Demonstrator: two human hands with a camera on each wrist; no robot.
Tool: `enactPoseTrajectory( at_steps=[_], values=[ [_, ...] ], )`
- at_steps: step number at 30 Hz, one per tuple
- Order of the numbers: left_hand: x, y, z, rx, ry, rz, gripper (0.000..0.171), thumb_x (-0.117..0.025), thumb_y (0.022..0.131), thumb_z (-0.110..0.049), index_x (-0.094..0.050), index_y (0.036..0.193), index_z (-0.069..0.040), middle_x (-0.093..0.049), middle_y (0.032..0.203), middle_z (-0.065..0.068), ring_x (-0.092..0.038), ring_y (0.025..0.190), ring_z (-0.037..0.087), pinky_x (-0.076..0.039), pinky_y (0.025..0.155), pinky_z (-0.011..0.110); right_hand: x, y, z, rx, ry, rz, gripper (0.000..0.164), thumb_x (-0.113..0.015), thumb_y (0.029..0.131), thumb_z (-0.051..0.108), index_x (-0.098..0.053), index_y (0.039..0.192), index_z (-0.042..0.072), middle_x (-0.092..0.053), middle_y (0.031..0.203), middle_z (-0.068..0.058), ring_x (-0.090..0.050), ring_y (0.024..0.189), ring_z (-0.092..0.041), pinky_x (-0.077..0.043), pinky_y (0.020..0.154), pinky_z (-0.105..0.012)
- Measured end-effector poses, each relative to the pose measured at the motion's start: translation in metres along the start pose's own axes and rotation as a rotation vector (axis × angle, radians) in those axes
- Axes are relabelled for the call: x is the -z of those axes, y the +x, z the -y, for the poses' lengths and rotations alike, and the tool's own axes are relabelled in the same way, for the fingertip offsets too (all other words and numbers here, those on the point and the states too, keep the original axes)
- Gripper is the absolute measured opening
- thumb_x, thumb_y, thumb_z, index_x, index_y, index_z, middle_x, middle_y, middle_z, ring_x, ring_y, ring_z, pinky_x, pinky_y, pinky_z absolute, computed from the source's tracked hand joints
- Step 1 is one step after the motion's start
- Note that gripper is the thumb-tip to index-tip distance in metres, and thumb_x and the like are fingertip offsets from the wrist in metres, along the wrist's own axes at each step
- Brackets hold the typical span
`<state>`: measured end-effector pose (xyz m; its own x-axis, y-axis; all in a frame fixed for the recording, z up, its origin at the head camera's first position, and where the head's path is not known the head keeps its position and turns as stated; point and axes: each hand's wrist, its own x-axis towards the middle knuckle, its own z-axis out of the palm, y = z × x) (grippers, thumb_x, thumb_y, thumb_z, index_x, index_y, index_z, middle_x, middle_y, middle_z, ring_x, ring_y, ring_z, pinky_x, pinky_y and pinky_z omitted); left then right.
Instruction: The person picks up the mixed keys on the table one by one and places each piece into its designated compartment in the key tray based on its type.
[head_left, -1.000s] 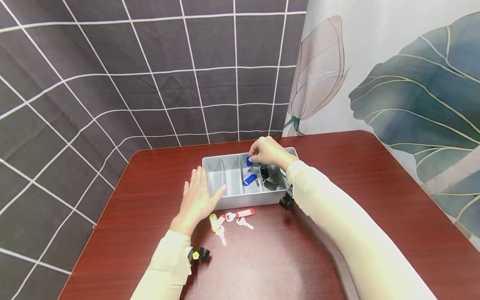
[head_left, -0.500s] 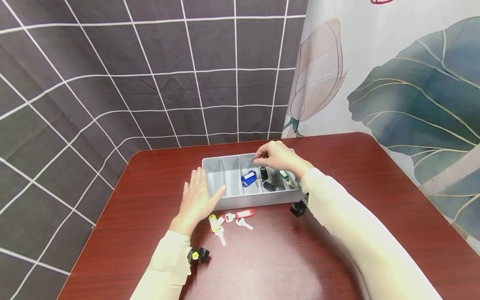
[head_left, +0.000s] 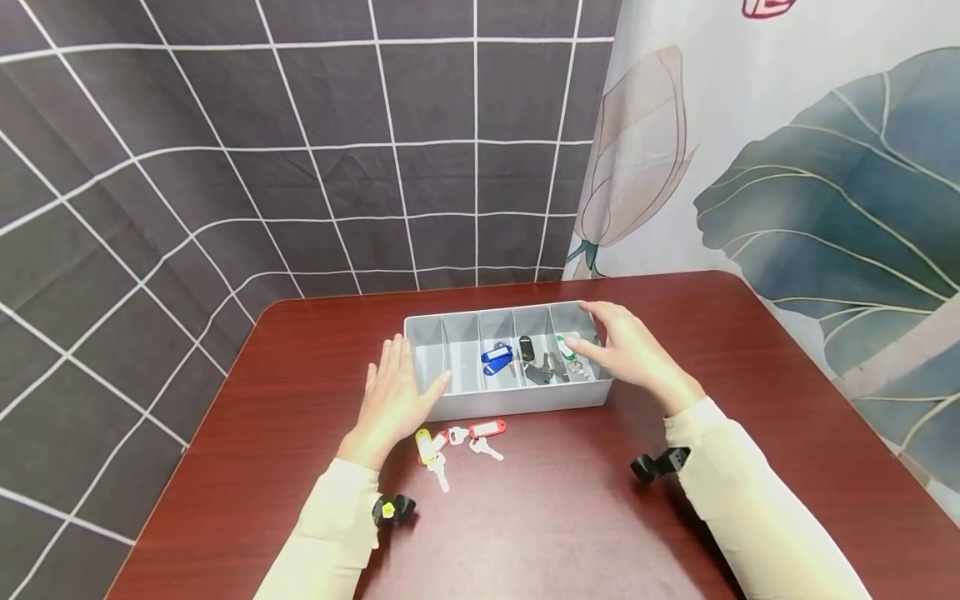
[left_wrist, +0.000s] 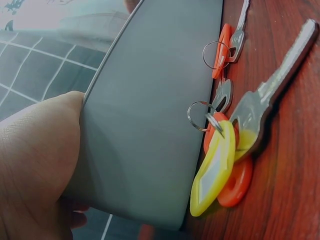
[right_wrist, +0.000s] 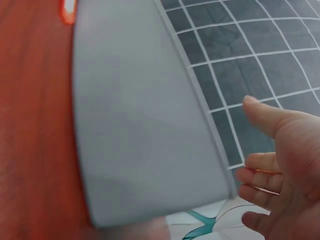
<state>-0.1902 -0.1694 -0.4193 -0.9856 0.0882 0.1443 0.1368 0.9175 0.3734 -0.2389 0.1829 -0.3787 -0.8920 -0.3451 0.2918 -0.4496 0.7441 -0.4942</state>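
Note:
A grey divided tray [head_left: 517,403] stands on the table. My left hand [head_left: 393,396] lies against its left end, fingers straight, thumb over the front rim. My right hand [head_left: 633,346] is at the right end, fingers spread and holding nothing; the right wrist view shows its thumb apart from the fingers. Blue key tags [head_left: 497,354] lie in the middle compartment, black key tags [head_left: 527,348] in the one to its right, and a green key tag [head_left: 566,347] with keys in the rightmost. In front of the tray lie a yellow key tag [head_left: 425,447] and red key tags [head_left: 487,428] with keys.
The reddish-brown table [head_left: 570,500] extends around the tray. Behind it hangs a dark gridded curtain [head_left: 435,175], with a pale leaf-patterned curtain [head_left: 652,150] at the right. Each wrist wears a small black camera [head_left: 660,464].
My right hand let go of a blue key tag, which now lies in the middle compartment. It then moved right to the tray's right end and spread its fingers. The left hand stayed put.

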Motion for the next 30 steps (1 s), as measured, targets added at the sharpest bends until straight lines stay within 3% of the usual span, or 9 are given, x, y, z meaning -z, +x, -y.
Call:
enactPoseTrajectory(
  at_steps=[5, 13, 17, 21, 30],
  values=[
    [0.000, 0.000, 0.000, 0.001, 0.003, 0.001, 0.100, -0.042, 0.088, -0.070, -0.018, 0.151, 0.003, -0.015, 0.158, 0.019, -0.010, 0.146, 0.035, -0.015, 0.112, 0.060, -0.011, -0.011, -0.009, 0.003, 0.013, -0.006, 0.088, -0.073, 0.082, 0.045, -0.036, 0.144, -0.005, -0.036, 0.148, -0.022, -0.027, 0.139, -0.039, -0.022, 0.111, -0.053],
    [-0.001, -0.002, -0.001, 0.007, 0.002, 0.014, 0.100, -0.042, 0.088, -0.070, -0.018, 0.151, 0.003, -0.016, 0.158, 0.019, -0.010, 0.146, 0.034, -0.015, 0.112, 0.060, -0.027, -0.016, -0.011, -0.058, -0.036, 0.042, 0.105, -0.068, 0.081, 0.057, -0.019, 0.151, -0.004, -0.015, 0.157, -0.022, -0.007, 0.146, -0.036, -0.013, 0.112, -0.059],
    [-0.003, -0.002, 0.001, 0.006, 0.005, 0.005, 0.100, -0.042, 0.087, -0.071, -0.019, 0.151, 0.003, -0.016, 0.158, 0.019, -0.010, 0.146, 0.034, -0.015, 0.112, 0.060, -0.034, -0.016, -0.012, -0.124, -0.048, 0.083, 0.109, -0.063, 0.081, 0.064, -0.012, 0.152, -0.002, -0.009, 0.158, -0.021, -0.004, 0.146, -0.036, -0.013, 0.111, -0.062],
    [-0.003, 0.000, 0.002, 0.003, 0.003, -0.002, 0.101, -0.043, 0.087, -0.071, -0.019, 0.151, 0.003, -0.017, 0.158, 0.019, -0.011, 0.146, 0.034, -0.015, 0.112, 0.060, -0.036, -0.017, -0.013, -0.175, -0.029, 0.123, 0.112, -0.060, 0.082, 0.066, -0.006, 0.152, -0.003, -0.004, 0.159, -0.021, -0.002, 0.146, -0.036, -0.011, 0.113, -0.057],
    [-0.001, 0.001, 0.001, 0.001, 0.014, -0.005, 0.098, -0.044, 0.088, -0.068, -0.019, 0.151, 0.003, -0.016, 0.158, 0.019, -0.011, 0.146, 0.034, -0.016, 0.112, 0.059, -0.036, -0.015, -0.012, -0.198, -0.018, 0.135, 0.116, -0.059, 0.080, 0.070, -0.006, 0.152, -0.004, -0.004, 0.159, -0.021, -0.005, 0.146, -0.037, -0.012, 0.115, -0.053]
  ],
)
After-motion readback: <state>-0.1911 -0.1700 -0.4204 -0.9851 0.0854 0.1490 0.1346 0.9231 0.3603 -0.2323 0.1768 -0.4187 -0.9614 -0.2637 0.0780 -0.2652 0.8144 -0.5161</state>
